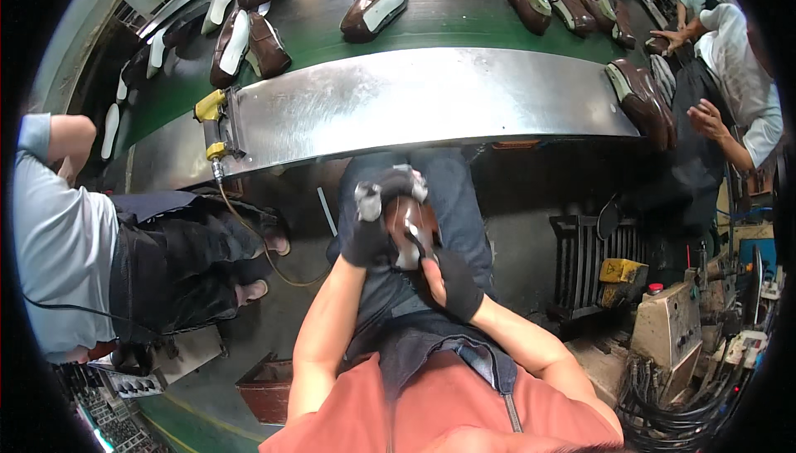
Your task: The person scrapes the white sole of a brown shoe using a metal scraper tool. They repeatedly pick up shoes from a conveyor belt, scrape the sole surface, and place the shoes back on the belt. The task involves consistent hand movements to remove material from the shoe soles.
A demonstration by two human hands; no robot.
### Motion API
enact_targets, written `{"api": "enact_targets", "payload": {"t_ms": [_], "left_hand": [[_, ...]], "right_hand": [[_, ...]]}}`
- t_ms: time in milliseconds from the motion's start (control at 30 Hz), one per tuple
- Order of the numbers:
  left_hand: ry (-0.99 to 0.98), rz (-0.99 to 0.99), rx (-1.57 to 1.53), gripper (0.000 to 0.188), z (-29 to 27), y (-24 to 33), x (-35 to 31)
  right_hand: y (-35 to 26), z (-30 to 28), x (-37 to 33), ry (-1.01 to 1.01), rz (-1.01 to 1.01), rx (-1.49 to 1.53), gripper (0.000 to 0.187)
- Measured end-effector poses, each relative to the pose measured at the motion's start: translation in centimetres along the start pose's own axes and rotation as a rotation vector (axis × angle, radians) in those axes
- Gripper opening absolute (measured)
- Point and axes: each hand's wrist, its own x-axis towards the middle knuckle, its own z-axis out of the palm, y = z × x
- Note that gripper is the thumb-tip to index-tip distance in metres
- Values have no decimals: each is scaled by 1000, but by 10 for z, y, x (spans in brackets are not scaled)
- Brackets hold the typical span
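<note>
Over my lap I hold a glossy brown shoe (410,219) between both hands. My left hand (369,233), in a dark glove with whitish coverings at the fingertips, is closed around the shoe's far and left side. My right hand (454,285), also in a dark glove, closes on the shoe's near right end with the bare thumb showing. Its other fingers are partly hidden, and whether it also holds a small tool cannot be made out. Motion blurs the shoe's far end.
Ahead lies a metal work surface (414,92) with a yellow air-powered gun (217,121) and its hose. Beyond it, a green-black belt (460,26) carries several brown shoes. One person (66,237) stands left, another (734,63) right. Machinery (667,329) stands at my right.
</note>
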Motion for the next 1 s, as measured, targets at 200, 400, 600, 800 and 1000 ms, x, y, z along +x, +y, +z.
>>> {"api": "enact_targets", "payload": {"t_ms": [200,400,600,800,1000], "left_hand": [[149,-361,-106,92,47,82,-77],[155,-391,-148,87,50,84,-95],[220,-531,-22,49,54,109,-92],[209,-457,144,42,50,113,-94],[261,-496,190,38,51,117,-99]], "right_hand": [[0,-46,-81,-457,-151,-295,23],[8,-49,-95,-480,-218,-262,40],[-3,-56,-77,-515,-260,-230,37],[-3,-55,-72,-566,-267,-189,38],[-7,-56,-68,-649,-240,-151,35]]}}
